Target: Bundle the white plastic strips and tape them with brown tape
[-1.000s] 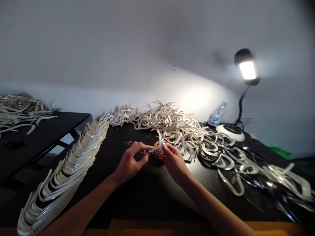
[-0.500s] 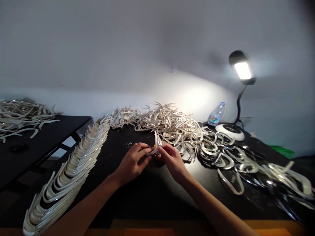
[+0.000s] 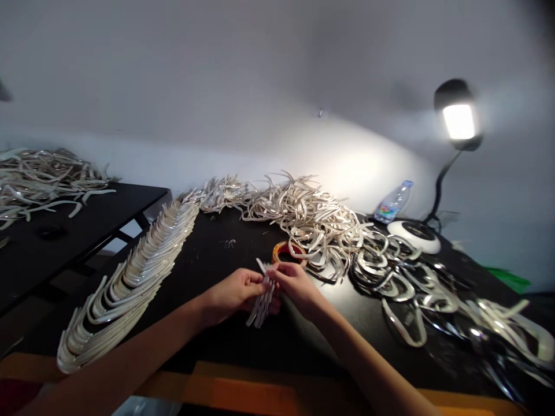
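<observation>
Between my two hands is a small bundle of curved white and silvery strips (image 3: 261, 306), its ends pointing down toward me. My left hand (image 3: 234, 293) is closed around the bundle's left side. From the right, my right hand (image 3: 298, 286) pinches its upper end with thumb and fingers. An orange tape roll (image 3: 277, 252) lies on the black table just beyond my right fingers. Behind it is a tangled heap of similar curved strips (image 3: 312, 211). To the left, a long row of nested U-shaped strips (image 3: 143, 271) runs from the front edge to the back.
On the right lie looser curved strips (image 3: 405, 329), some dark and shiny. Behind them stand a plastic bottle (image 3: 392, 203) and a lit desk lamp (image 3: 458, 120) with a white base. A second black table (image 3: 130, 199) at left carries another heap of strips (image 3: 47, 176).
The bundle has turned from upright to slanting down toward me, and both hands have shifted with it. The tape roll behind the hands now shows plainly. My view has swung a little left.
</observation>
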Tool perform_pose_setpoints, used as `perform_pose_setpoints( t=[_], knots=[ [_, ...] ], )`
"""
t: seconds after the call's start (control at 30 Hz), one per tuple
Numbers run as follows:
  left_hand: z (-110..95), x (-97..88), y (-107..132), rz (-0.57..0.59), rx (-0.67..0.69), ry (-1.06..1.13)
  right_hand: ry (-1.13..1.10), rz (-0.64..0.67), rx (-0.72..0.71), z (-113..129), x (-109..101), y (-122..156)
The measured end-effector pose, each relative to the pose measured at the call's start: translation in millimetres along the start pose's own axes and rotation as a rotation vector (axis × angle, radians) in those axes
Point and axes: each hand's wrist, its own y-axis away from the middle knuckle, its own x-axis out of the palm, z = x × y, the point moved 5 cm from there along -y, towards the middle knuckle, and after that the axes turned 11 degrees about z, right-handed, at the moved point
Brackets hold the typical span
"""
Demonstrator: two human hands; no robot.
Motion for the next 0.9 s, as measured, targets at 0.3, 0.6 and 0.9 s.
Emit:
perform_pose_setpoints(
  t=[0.3,0.6,0.9],
  knots=[
    [-4,-7.8,65,-0.457,0.334,-1.148,0.256,0.11,0.193,-28,24,-3],
    [13,-21.3,39,-0.125,0.243,-1.339,1.077,0.028,0.23,1,22,-2],
    [8,-6.2,29,-0.057,0.315,-1.555,1.22,-0.553,0.151,40,-79,14]
  ],
)
